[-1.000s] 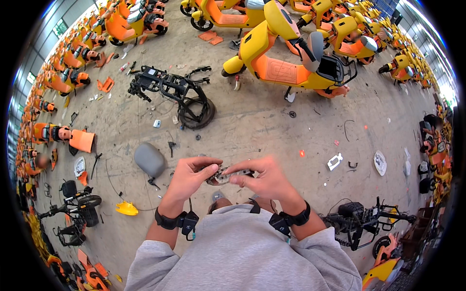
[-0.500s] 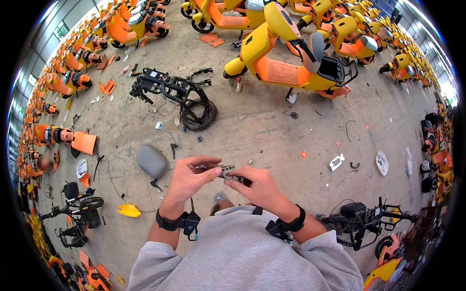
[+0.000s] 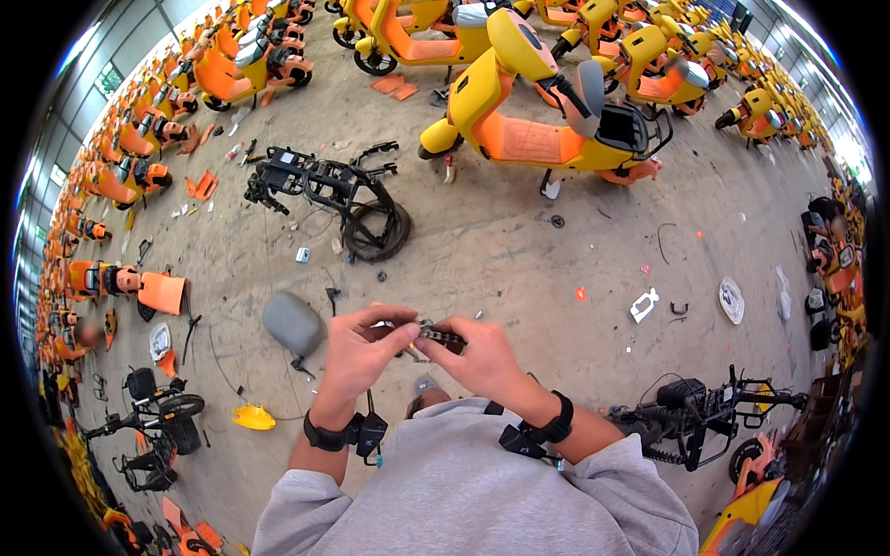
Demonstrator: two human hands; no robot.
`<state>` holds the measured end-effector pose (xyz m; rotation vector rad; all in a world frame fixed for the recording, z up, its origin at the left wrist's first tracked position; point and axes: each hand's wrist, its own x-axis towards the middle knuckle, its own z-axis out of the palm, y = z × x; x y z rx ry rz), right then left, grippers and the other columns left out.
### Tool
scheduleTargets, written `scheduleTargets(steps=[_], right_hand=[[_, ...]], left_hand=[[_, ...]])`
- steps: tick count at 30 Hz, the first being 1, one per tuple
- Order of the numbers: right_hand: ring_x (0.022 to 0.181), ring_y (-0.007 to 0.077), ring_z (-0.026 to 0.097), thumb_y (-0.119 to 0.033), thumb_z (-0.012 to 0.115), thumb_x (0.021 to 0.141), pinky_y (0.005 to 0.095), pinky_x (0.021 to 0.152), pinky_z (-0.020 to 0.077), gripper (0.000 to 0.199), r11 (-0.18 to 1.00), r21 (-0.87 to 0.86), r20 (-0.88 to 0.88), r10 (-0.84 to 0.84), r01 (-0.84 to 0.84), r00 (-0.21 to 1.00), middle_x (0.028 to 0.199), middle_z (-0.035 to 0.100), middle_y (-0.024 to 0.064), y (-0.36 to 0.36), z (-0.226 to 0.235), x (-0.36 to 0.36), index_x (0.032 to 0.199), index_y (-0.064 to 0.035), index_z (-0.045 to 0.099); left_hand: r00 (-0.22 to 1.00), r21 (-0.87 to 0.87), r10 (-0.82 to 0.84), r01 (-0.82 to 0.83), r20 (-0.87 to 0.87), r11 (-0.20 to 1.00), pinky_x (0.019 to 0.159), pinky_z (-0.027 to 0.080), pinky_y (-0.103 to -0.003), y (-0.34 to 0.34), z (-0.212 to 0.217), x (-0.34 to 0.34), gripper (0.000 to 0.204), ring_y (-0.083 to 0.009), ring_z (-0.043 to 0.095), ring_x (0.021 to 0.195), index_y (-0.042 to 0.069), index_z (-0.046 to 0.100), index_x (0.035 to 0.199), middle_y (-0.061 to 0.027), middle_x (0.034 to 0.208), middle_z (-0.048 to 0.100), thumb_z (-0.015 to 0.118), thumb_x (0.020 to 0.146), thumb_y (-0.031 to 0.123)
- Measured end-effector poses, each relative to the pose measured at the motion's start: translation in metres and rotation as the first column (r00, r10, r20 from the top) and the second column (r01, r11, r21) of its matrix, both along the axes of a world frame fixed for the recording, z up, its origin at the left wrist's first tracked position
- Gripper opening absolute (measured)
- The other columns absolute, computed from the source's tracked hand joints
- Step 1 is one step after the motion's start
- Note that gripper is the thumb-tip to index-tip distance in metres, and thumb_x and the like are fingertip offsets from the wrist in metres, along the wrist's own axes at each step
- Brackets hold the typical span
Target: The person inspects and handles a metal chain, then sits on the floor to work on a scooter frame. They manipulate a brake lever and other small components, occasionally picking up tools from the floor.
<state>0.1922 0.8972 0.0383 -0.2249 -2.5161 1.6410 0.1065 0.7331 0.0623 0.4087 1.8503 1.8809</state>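
Observation:
In front of my chest both hands are closed on one small dark metal part (image 3: 441, 337) with a ridged, link-like surface. My left hand (image 3: 371, 341) pinches its left end between thumb and fingers. On the other end, the thumb and fingers of my right hand (image 3: 475, 357) are wrapped, hiding much of it. The exact kind of part cannot be made out. Black straps with small boxes circle both wrists. Below and left of my left hand lies a grey scooter seat (image 3: 293, 322) on the concrete floor.
A bare black scooter frame (image 3: 324, 190) lies ahead to the left. Beyond it stands a yellow and orange scooter (image 3: 538, 134). Stripped frames lie at left (image 3: 158, 408) and right (image 3: 695, 417). A yellow shell piece (image 3: 253, 417) and a white bracket (image 3: 643, 305) are on the floor.
The metal part has turned in my fingers and now shows a different side. My right hand has shifted slightly left and closer to my left hand. The view has moved a little.

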Motion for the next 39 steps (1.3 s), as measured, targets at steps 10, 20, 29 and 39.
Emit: scheduleTargets(steps=[10,20,29,39], right_hand=[[0.069,0.0123,0.060,-0.013,0.068,0.086,0.0271,0.061,0.0471,0.032,0.909,-0.403,-0.022,0.110,-0.109,0.994,0.086,0.062,0.0092,0.012,-0.020,0.004,0.107,0.0001,0.048],[0.064,0.0135,0.063,-0.008,0.079,0.075,0.0262,0.057,0.0502,0.072,0.916,-0.372,0.070,-0.134,0.150,0.989,0.098,0.057,0.0099,-0.009,-0.008,-0.001,0.136,-0.0081,0.040],[0.063,0.0113,0.063,-0.015,0.076,0.079,0.0260,0.055,0.0498,0.056,0.946,-0.323,0.145,0.085,-0.034,0.986,0.101,0.062,0.0107,0.007,-0.025,-0.009,0.129,-0.0043,0.052],[0.086,0.0146,0.063,-0.014,0.066,0.089,0.0297,0.079,0.0501,0.036,0.831,-0.449,0.035,0.383,-0.328,0.923,0.096,0.067,0.0092,0.031,-0.039,-0.006,0.120,0.0010,0.055]], left_hand=[[0.999,0.028,0.034,-0.035,0.017,0.999,0.061,0.054,-0.024,-0.006,0.004,-0.002,0.019,-0.0113,0.063,0.070,-0.007,0.067,0.097,-0.0093,0.087,0.068,0.072,0.081,0.001],[0.999,0.023,-0.043,0.043,-0.001,0.999,0.063,0.053,-0.023,0.001,0.007,0.007,0.017,-0.0126,0.065,0.075,-0.007,0.067,0.097,-0.0103,0.089,0.068,0.071,0.081,0.000],[1.000,0.066,0.014,-0.015,0.007,0.998,0.064,0.054,-0.024,-0.013,0.008,-0.004,0.016,-0.0133,0.065,0.075,-0.007,0.066,0.095,-0.0121,0.091,0.068,0.071,0.080,-0.003],[0.997,0.164,0.075,-0.078,0.026,0.983,0.063,0.054,-0.024,-0.021,0.004,-0.002,0.018,-0.0146,0.065,0.073,-0.006,0.065,0.096,-0.0135,0.092,0.068,0.071,0.080,-0.003]])
